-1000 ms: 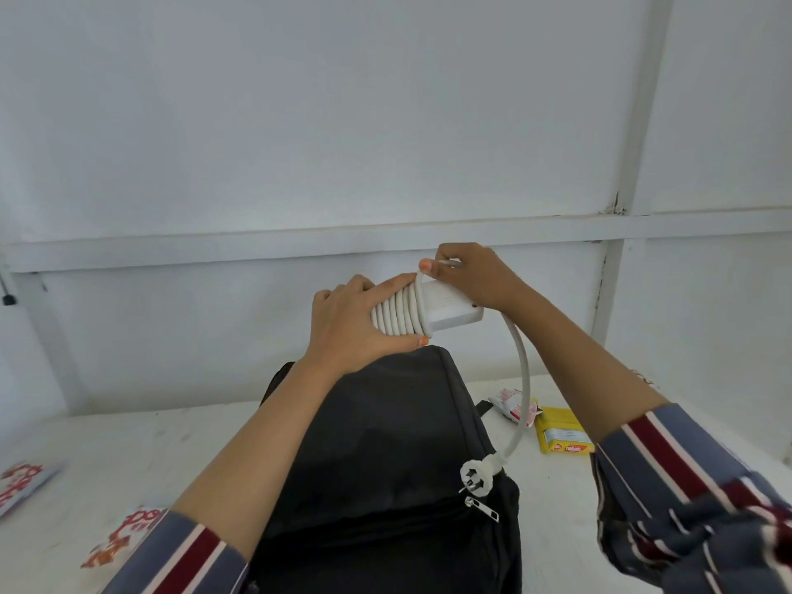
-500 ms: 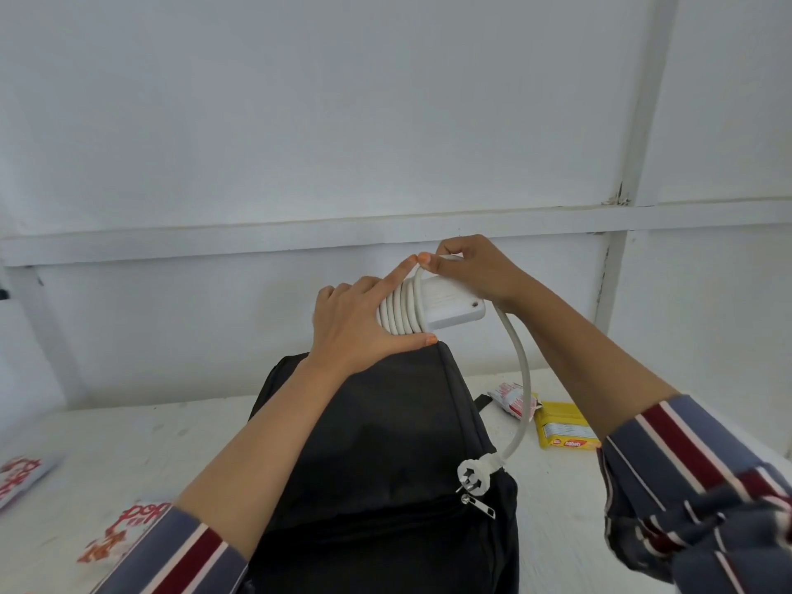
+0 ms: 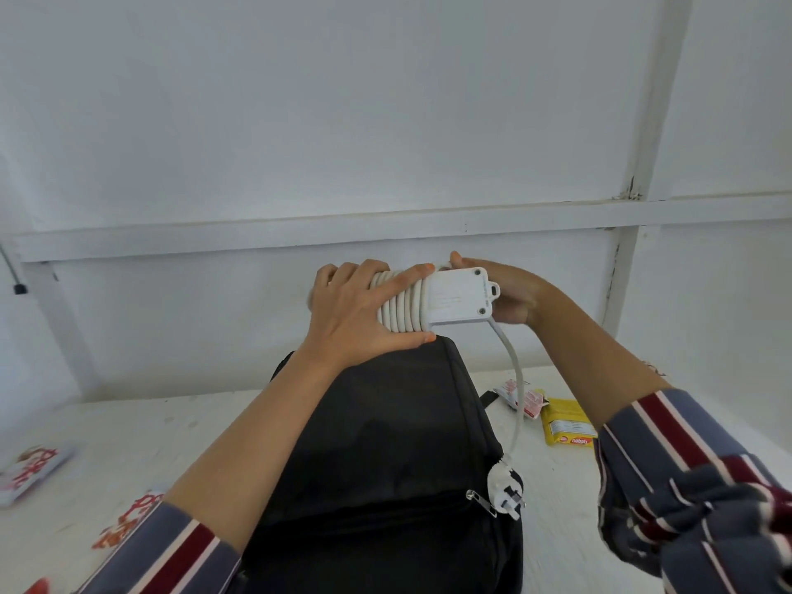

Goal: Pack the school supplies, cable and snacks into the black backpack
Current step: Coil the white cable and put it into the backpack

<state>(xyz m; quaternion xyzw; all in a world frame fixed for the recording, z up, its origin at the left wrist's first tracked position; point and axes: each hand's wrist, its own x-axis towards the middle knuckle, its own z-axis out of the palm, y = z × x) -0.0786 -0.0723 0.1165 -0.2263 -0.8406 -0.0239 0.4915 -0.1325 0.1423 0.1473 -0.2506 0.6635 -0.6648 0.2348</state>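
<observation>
Head view shows us holding the cable [image 3: 400, 304], wound around its white block [image 3: 454, 295], just above the top of the black backpack [image 3: 377, 443]. Our left hand [image 3: 355, 319] is clenched over the coils; our right hand [image 3: 508, 293] grasps the block's far end. A loose tail hangs down to the plug [image 3: 505, 486] against the bag's side. We judge the bundle rigid and fairly light, with springy turns, so best held across the coils. Whether the backpack is open, we cannot tell. Snack packets [image 3: 565, 424] lie on the counter [image 3: 171, 426].

Single head-worn view, facing forward and down, close over black backpack [image 3: 385, 443] on white table [image 3: 128, 430], far wall [image 3: 343, 122] behind.
</observation>
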